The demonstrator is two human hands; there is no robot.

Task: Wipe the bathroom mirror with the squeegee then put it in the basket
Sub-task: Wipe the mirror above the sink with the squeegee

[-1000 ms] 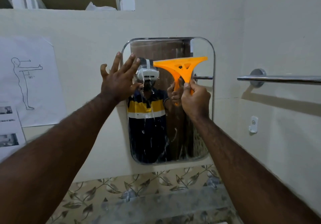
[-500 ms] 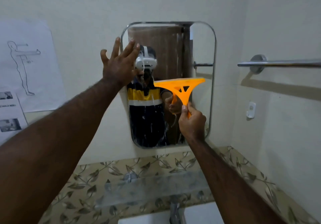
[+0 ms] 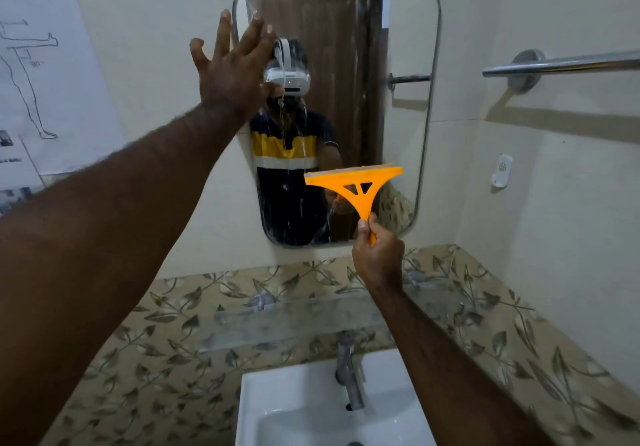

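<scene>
A rounded wall mirror (image 3: 405, 30) hangs above the sink, with water streaks running down its left and lower part. My right hand (image 3: 378, 255) grips the handle of an orange squeegee (image 3: 356, 184), whose blade lies level against the lower right part of the glass. My left hand (image 3: 233, 68) is flat with fingers spread, pressed on the mirror's upper left edge and the wall beside it. No basket is in view.
A white sink (image 3: 298, 407) with a metal tap (image 3: 348, 376) sits below, under a glass shelf (image 3: 287, 321) and leaf-patterned tiles. A chrome towel bar (image 3: 561, 63) and a small white hook (image 3: 501, 170) are on the right wall. Paper sheets (image 3: 45, 75) hang at left.
My right hand has drawn the squeegee down the mirror from near the top to the lower part. My left hand has stayed on the mirror's upper left edge. My view has tilted downward.
</scene>
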